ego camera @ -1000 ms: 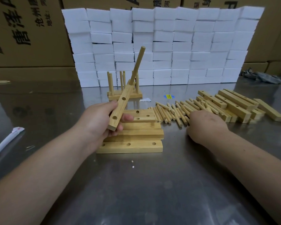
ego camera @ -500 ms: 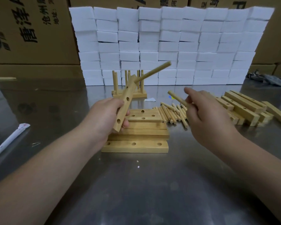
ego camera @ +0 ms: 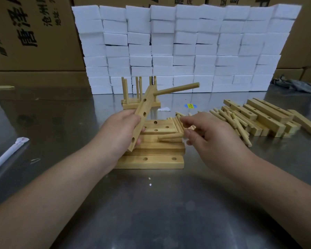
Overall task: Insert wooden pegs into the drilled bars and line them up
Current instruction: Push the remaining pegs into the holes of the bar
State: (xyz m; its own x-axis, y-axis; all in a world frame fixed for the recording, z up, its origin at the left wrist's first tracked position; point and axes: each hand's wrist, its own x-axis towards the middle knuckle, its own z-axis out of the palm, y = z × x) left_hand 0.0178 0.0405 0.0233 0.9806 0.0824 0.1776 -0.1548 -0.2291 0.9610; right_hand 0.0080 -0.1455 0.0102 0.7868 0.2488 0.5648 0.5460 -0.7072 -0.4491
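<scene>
So our left hand (ego camera: pixel 118 130) is wrapped around a drilled bar (ego camera: pixel 142 115), tilted up over the stack of bars (ego camera: pixel 151 161) on the table (ego camera: pixel 151 212), with a first peg (ego camera: pixel 176 89) stuck in its top hole (pointing right). Our right hand (ego camera: pixel 210 137) pinches a second peg (ego camera: pixel 169 137), tip aimed toward the bar, loose pegs (ego camera: pixel 228 119) just behind.

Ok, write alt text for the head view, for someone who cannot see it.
A person's left hand grips a tilted, drilled pale wooden bar with one round wooden peg sticking out near its upper end, while the right hand pinches a second wooden peg. Below lie stacked drilled bars on a shiny metal table, loose pegs to the right.
</scene>
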